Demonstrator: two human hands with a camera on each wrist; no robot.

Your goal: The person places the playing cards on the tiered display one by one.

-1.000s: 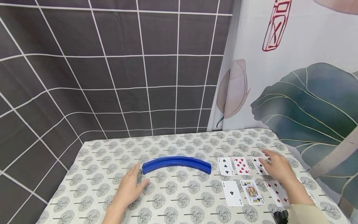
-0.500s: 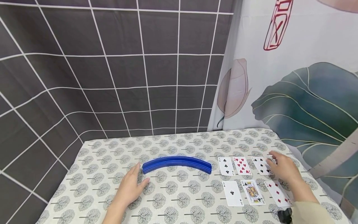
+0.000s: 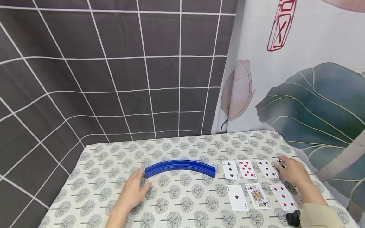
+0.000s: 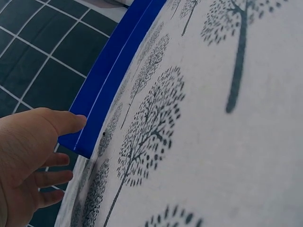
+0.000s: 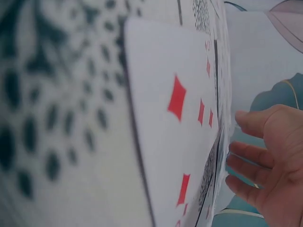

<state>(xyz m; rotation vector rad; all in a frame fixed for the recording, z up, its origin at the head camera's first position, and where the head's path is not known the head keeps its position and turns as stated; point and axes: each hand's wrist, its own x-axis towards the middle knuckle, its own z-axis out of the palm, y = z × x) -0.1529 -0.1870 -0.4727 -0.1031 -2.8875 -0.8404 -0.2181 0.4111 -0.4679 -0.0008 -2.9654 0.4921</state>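
A curved blue card holder lies on the table, and my left hand rests by its left end, fingers spread and relaxed. In the left wrist view the thumb overlaps the holder's end. My right hand reaches over a clubs card at the right end of the back row, covering most of it. The right wrist view shows the thumb and fingers apart, with nothing visible between them. Left of that hand lies a spades card; closer to me is a diamonds card.
The back row also has a clubs card and a hearts card. In front lie an ace of clubs and a king of clubs. A tree-print cloth covers the table; a dark grid curtain hangs behind.
My right hand has shifted right, off the spades card, which now shows fully, and onto the clubs card beside it. The left hand and the holder stay where they were.
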